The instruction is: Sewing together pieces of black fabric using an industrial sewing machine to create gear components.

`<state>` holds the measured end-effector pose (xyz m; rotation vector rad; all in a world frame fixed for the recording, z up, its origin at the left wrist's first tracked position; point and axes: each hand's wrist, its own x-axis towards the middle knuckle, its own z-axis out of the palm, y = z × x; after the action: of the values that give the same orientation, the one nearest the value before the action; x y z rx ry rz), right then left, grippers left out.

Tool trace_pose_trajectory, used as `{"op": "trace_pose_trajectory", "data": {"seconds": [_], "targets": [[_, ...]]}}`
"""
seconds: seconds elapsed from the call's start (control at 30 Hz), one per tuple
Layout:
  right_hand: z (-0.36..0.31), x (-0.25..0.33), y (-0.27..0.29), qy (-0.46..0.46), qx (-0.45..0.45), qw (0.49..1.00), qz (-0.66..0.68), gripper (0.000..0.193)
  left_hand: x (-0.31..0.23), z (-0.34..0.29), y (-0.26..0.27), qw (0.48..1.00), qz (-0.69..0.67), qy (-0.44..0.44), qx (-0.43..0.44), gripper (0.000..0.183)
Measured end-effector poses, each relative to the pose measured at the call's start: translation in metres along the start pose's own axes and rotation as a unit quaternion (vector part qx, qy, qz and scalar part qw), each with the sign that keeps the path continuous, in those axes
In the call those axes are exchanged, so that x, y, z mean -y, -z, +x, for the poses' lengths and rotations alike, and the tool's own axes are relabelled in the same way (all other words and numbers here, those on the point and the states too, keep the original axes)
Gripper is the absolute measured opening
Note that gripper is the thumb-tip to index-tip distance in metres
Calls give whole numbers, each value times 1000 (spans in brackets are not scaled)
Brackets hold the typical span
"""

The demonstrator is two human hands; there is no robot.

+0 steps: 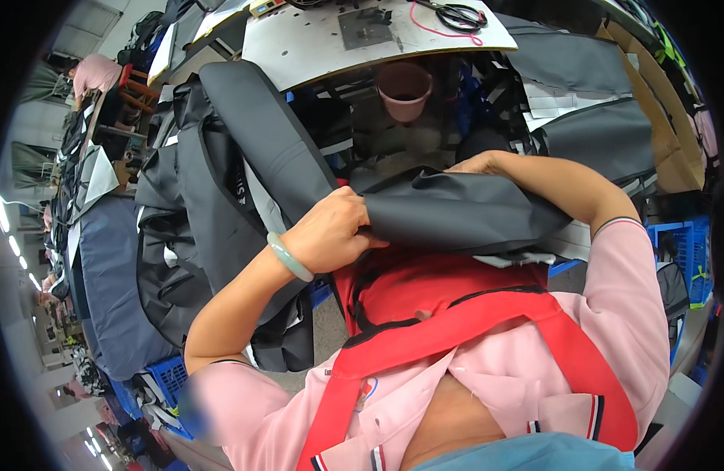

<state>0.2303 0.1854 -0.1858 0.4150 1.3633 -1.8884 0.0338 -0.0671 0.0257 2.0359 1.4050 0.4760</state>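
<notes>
A large dark grey piece of coated fabric (464,208) is bunched across my lap, over a red apron (448,294). Its left end is in my left hand (330,228), whose fingers curl closed around the edge; a pale green bangle (289,257) circles that wrist. At the far side of the same piece, my right hand (478,163) grips its upper edge, the fingertips partly hidden by the folds. Just left of my left hand lies a long, padded-looking dark grey panel (264,125), its lower end close to my knuckles.
A white worktable (299,47) ahead holds black scissors (460,16) with a pink cord. Beneath it is a pink bucket (403,90). Dark fabric pieces (209,180) heap at left; more panels (601,141) lie right beside a cardboard box (664,102). Blue crates (683,251) stand low.
</notes>
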Motion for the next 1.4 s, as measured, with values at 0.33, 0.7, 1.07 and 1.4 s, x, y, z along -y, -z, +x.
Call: {"op": "trace_pose_trajectory", "data": {"seconds": [0.33, 0.7, 1.07, 1.4], "targets": [[-203, 106, -87, 276, -553, 638, -460, 66, 56, 53, -29, 984, -135, 119, 10, 30], [-184, 34, -175, 248, -361, 524, -731, 36, 151, 115, 66, 850, -396, 264, -226, 25], [-166, 171, -119, 412, -299, 792, -337, 25, 130, 100, 67, 907, -287, 224, -211, 14], [-51, 170, -56, 356, -393, 789, -311, 28, 86, 66, 78, 986, 11, 108, -130, 21]]}}
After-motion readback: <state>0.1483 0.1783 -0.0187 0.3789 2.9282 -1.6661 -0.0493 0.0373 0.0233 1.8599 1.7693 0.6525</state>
